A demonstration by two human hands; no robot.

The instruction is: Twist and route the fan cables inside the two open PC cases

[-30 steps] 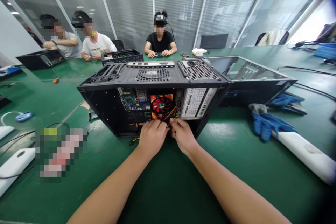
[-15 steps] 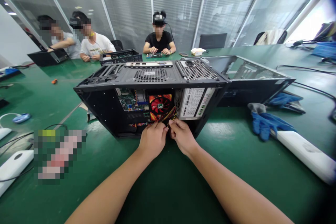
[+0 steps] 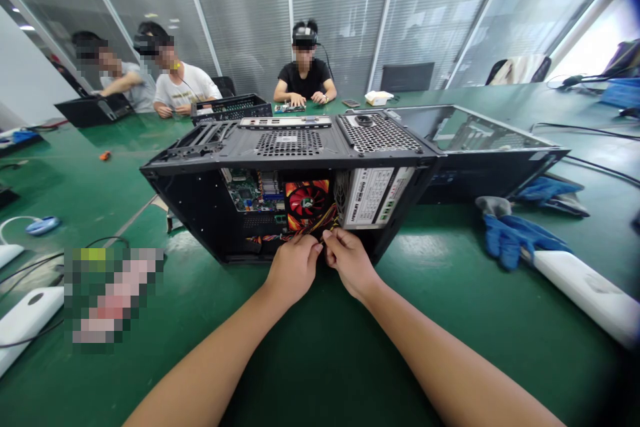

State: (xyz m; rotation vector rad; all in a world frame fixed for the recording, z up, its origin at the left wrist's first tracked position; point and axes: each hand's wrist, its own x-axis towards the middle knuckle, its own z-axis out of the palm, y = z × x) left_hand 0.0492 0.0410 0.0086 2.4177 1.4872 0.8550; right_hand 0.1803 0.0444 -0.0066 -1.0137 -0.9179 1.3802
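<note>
A black computer case (image 3: pixel 235 157) stands in front of me with its side open. Inside it are a green motherboard (image 3: pixel 245 193), a red cooling fan (image 3: pixel 305 205) in a flame-patterned frame and a power supply (image 3: pixel 377 197) with a white label. Coloured cables (image 3: pixel 327 219) run from beside the power supply down to my fingertips. At the lower edge of the opening, my left hand (image 3: pixel 296 267) is closed in a pinch on the cables. Just beside it my right hand (image 3: pixel 350 260) pinches them too, the fingertips almost meeting. The exact piece between the fingers is mostly hidden.
Another dark case (image 3: pixel 493 170) adjoins on the right, with blue gloves (image 3: pixel 515 237) and a white power strip (image 3: pixel 585 280) nearby. Left lie a blue mouse (image 3: pixel 43 225), another white strip (image 3: pixel 33 313) and a blurred-out item (image 3: pixel 117 293). Several people work across the green table (image 3: pixel 200 347).
My hands keep nearly the same pinch at the case's lower edge. The view has shifted very slightly. Across the table, the hands of the person in black have moved over a circuit board.
</note>
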